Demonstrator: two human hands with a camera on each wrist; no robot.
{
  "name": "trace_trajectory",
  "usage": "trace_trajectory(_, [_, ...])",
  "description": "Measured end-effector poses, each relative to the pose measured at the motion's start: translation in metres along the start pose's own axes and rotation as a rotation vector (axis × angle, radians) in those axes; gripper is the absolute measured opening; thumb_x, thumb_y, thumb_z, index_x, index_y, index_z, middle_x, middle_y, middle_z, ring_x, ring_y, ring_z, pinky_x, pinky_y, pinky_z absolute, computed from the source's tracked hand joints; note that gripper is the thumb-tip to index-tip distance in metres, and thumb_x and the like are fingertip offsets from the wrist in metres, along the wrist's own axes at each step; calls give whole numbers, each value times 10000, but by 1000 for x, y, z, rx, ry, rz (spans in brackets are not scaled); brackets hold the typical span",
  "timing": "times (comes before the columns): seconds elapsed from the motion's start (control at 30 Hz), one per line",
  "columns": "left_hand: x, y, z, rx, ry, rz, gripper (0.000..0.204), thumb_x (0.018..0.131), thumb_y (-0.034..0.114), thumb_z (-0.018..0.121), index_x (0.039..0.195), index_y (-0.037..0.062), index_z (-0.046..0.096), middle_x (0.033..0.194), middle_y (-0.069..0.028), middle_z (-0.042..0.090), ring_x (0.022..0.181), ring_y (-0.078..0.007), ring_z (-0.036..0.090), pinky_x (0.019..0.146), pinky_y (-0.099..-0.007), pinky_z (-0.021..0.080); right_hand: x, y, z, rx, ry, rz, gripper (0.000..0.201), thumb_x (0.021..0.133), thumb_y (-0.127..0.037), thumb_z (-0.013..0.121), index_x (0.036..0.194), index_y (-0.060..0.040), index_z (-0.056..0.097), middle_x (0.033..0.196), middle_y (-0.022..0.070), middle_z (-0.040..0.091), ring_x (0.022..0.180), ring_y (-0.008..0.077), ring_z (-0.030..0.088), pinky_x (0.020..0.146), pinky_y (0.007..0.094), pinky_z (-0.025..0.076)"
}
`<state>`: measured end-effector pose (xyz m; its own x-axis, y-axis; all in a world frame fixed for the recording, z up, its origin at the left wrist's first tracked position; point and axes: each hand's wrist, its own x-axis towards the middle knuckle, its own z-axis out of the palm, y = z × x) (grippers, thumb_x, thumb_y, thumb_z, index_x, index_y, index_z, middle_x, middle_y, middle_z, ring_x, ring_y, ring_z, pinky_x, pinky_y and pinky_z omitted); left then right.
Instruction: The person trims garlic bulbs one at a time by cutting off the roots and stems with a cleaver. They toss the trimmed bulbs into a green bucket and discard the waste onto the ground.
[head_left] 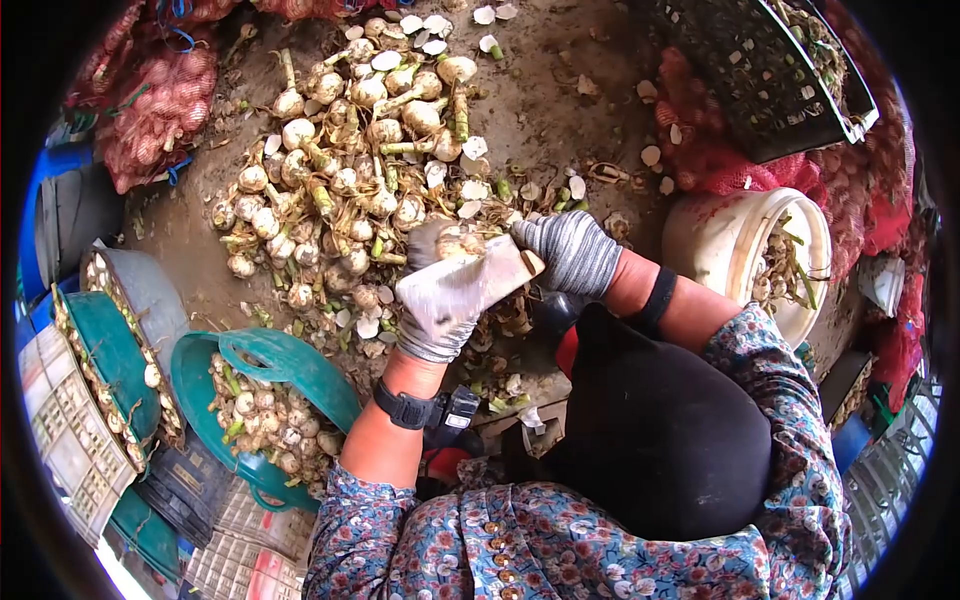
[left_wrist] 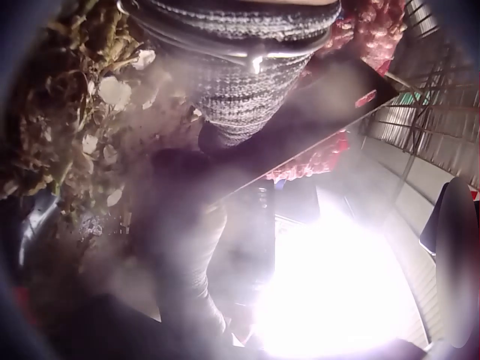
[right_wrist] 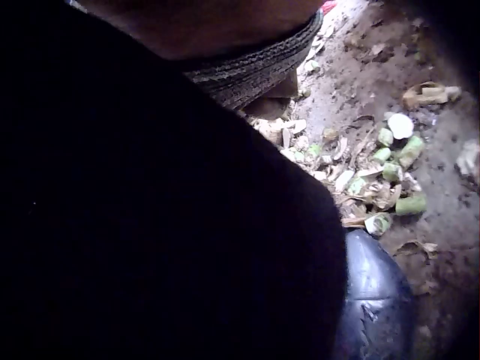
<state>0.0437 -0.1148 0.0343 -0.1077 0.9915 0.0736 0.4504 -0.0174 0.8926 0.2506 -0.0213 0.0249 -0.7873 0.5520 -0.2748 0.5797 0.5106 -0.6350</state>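
Note:
In the head view my right hand (head_left: 572, 252), in a striped knit glove, grips the wooden handle (head_left: 531, 262) of a broad-bladed knife (head_left: 455, 288). The blade slants across my gloved left hand (head_left: 437, 340) and hides much of it. A garlic bulb (head_left: 462, 241) shows just beyond the blade, at the left fingers, which hold it. In the left wrist view the dark knife blade (left_wrist: 315, 112) passes close by the left glove (left_wrist: 247, 97). Only the glove cuff (right_wrist: 247, 79) shows in the right wrist view, with a dark shape covering the rest.
A heap of garlic bulbs with stems (head_left: 340, 190) lies on the ground ahead. A green tub of trimmed bulbs (head_left: 190, 385) stands left. At right are a white bucket (head_left: 700, 245) and black crate (head_left: 745, 90). Cut stems (right_wrist: 394, 172) lie beside a boot (right_wrist: 375, 292).

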Motion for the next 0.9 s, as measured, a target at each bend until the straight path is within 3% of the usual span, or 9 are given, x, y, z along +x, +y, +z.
trace_trajectory(0.07, [-2,20,-7,-110,113,-112,701,723,186,869,1259,77,431,1078,-94,568,909,-211,604,812,-335,527,6,23,-3,26,4,530,288,808,-190,662,1086,-124,628,839,163,696,843,386,681,738,438,541])
trace_trajectory(0.2, [10,43,-15,-88,58,-146,657,728,195,878,1226,84,465,1094,-76,537,950,-170,569,837,-303,516,-4,46,7,437,234,442,525,852,-425,739,1174,-24,635,968,165,707,830,244,689,780,361,540])
trace_trajectory(0.33, [34,31,-1,260,21,201,769,582,134,891,1229,115,475,1093,-109,562,1059,-295,571,943,-446,476,19,-11,-23,1068,-28,268,537,852,-443,767,1190,-43,651,915,64,675,826,115,610,785,321,529])
trace_trajectory(0.5, [28,32,-16,96,-51,115,948,672,212,835,1455,32,331,1404,-205,390,1345,-339,365,1139,-449,294,28,-21,-33,1008,128,95,528,773,-379,850,1143,-63,646,995,27,696,957,126,624,870,317,514])
trace_trajectory(0.6, [24,24,-11,-749,33,-652,761,875,504,688,1415,36,424,1281,-99,539,1195,-200,515,1029,-374,403,18,-17,-29,864,166,41,560,750,-416,857,1132,-73,633,979,57,690,929,157,638,854,339,517])
trace_trajectory(0.67, [25,10,4,-1173,28,-798,368,923,413,656,1093,90,619,973,-2,623,938,-155,608,907,-326,475,15,-24,-36,635,77,98,598,729,-475,844,1093,-79,583,971,138,660,943,312,659,829,383,511])
trace_trajectory(0.73, [19,-24,13,-1284,-277,-817,260,969,332,592,1056,88,613,974,-10,625,894,-143,586,864,-305,490,12,-20,-34,485,15,67,607,730,-349,878,1192,-74,597,1051,96,667,976,243,645,877,363,505])
trace_trajectory(0.83, [-1,-103,10,-793,-197,-550,293,1029,254,493,1229,42,518,1211,-84,589,1012,-160,547,922,-329,490,-2,-19,-47,289,110,-34,548,756,-378,829,1145,-70,596,1045,142,653,968,352,645,821,415,519])
trace_trajectory(0.9, [-13,-112,28,74,-217,-244,369,1007,290,549,1282,47,507,1268,-126,550,1145,-254,545,984,-382,472,-6,-25,-57,128,55,17,499,781,-388,793,1128,-82,605,1034,147,661,948,355,651,800,421,527])
